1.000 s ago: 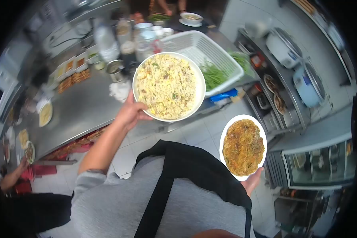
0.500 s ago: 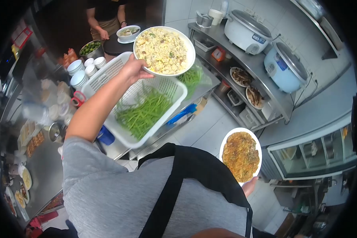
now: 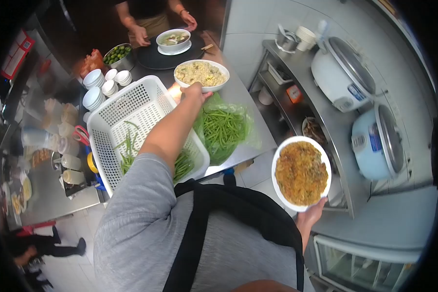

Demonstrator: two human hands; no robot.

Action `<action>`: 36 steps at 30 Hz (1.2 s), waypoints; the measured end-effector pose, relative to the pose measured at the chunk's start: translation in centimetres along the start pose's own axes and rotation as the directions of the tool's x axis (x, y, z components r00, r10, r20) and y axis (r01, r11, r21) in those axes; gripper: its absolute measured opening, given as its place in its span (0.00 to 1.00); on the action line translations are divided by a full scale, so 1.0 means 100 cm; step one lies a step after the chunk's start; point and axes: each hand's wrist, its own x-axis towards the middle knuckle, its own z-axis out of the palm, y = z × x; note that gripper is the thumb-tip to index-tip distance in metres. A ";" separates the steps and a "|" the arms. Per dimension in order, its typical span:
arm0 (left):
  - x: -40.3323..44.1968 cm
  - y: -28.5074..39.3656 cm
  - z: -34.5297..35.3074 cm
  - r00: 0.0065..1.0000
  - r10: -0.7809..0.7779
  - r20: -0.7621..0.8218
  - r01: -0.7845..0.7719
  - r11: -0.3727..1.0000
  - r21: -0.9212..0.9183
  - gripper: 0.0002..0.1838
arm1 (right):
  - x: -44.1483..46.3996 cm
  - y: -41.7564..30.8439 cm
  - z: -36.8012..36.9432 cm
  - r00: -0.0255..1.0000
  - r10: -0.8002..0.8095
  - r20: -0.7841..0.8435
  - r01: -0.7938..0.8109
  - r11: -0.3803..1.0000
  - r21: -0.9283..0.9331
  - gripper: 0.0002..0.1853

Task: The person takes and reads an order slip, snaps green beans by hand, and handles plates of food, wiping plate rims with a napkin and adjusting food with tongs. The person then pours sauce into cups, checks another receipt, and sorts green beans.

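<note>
My left hand [image 3: 195,92] reaches forward, fingers closed on the near edge of a white plate of fried rice [image 3: 202,74]. That plate is low at the counter's far end; I cannot tell whether it touches the surface. On the right, my right hand [image 3: 314,214] grips the lower edge of an oval white plate [image 3: 274,175] with a flat browned omelette-like food [image 3: 301,173], held above the floor. Under my left forearm stands a white perforated basket [image 3: 100,138] with green beans [image 3: 182,165]. A green plastic bag of green beans [image 3: 224,126] lies beside it.
Across the counter, a person's hands [image 3: 140,36] are near a soup bowl [image 3: 173,40] on a round black tray [image 3: 148,57]. Stacked cups [image 3: 95,97] and a pot of green fruit [image 3: 119,57] stand left. Rice cookers [image 3: 343,73] sit on the right shelf.
My left hand has lowered the fried rice toward the counter. The omelette plate has shifted slightly up with my right hand. My view has turned, and the other person's two hands now show.
</note>
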 end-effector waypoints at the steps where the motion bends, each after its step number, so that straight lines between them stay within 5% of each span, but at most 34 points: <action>1: 0.002 -0.005 0.007 0.999 0.020 -0.051 -0.022 0.998 -0.056 0.42 | 0.038 0.003 0.021 0.999 0.001 0.043 0.000 1.000 -0.015 0.28; 9: 0.063 -0.036 0.031 0.946 0.171 -0.274 -0.230 0.953 -0.199 0.36 | 0.286 0.105 0.246 0.835 0.146 0.531 -0.143 0.989 -0.048 0.23; 15: 0.090 -0.031 0.030 0.918 0.123 -0.377 -0.198 0.966 -0.167 0.37 | 0.347 0.211 0.367 0.781 0.280 0.558 -0.222 0.960 -0.170 0.21; 21: 0.109 -0.041 0.051 0.754 0.342 -0.561 -0.441 0.896 -0.046 0.38 | 0.343 0.300 0.435 0.794 0.295 0.532 -0.192 0.951 -0.240 0.21; 26: -0.027 -0.018 0.083 0.892 0.421 -0.163 -0.427 0.904 0.001 0.40 | 0.313 0.341 0.468 0.856 0.166 0.489 -0.030 0.961 -0.276 0.21; 28: -0.068 -0.017 0.067 0.876 0.478 0.059 -0.479 0.878 -0.014 0.39 | 0.316 0.352 0.474 0.852 0.067 0.519 0.210 0.865 -0.456 0.21; 30: -0.117 -0.017 0.047 0.851 0.519 0.084 -0.518 0.855 -0.026 0.37 | 0.327 0.378 0.478 0.836 -0.060 0.545 0.398 0.752 -0.526 0.21; 34: -0.203 -0.019 -0.021 0.790 0.604 0.104 -0.593 0.797 -0.118 0.37 | 0.297 0.358 0.474 0.843 -0.011 0.539 0.507 0.355 -0.786 0.21; 36: -0.247 -0.018 -0.067 0.773 0.633 0.044 -0.626 0.771 -0.115 0.38 | 0.331 0.402 0.473 0.767 0.210 0.607 0.522 0.347 -0.779 0.20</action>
